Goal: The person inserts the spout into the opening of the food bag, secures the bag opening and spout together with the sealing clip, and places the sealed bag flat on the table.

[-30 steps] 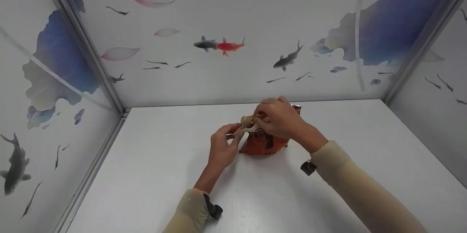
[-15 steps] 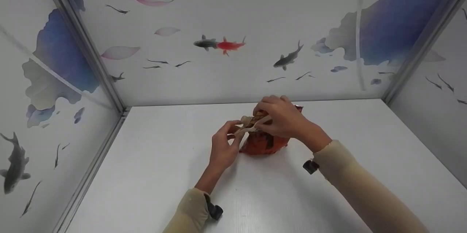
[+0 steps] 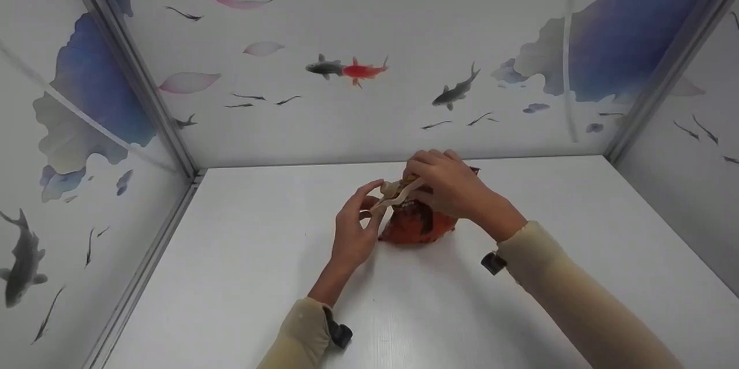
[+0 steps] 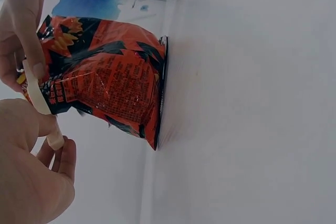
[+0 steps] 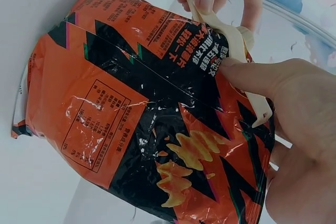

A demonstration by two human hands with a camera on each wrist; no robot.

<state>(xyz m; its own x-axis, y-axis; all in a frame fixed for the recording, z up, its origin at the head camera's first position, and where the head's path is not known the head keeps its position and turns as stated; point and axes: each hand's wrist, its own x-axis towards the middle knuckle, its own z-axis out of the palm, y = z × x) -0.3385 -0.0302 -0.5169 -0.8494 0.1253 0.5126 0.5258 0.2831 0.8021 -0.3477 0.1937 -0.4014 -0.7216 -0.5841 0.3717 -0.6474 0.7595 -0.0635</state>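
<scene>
Slanting inward, the hands (image 3: 355, 230) (image 3: 447, 187) grip a cream clip (image 5: 232, 36) and orange bag (image 4: 113, 74).

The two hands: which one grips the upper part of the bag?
The right hand, higher in the head view; the left hand, lower, pinches an end of the cream clip.

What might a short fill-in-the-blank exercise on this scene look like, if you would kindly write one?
1. The left hand pinches one end of the pale clip, while the hand gripping the bag is the ____ one.
2. The bag stands on the table with the clip nearer its ____ than its bottom.
3. On the back wall, a printed grey fish touches another fish coloured ____.
Missing words: right; top; red.
</scene>
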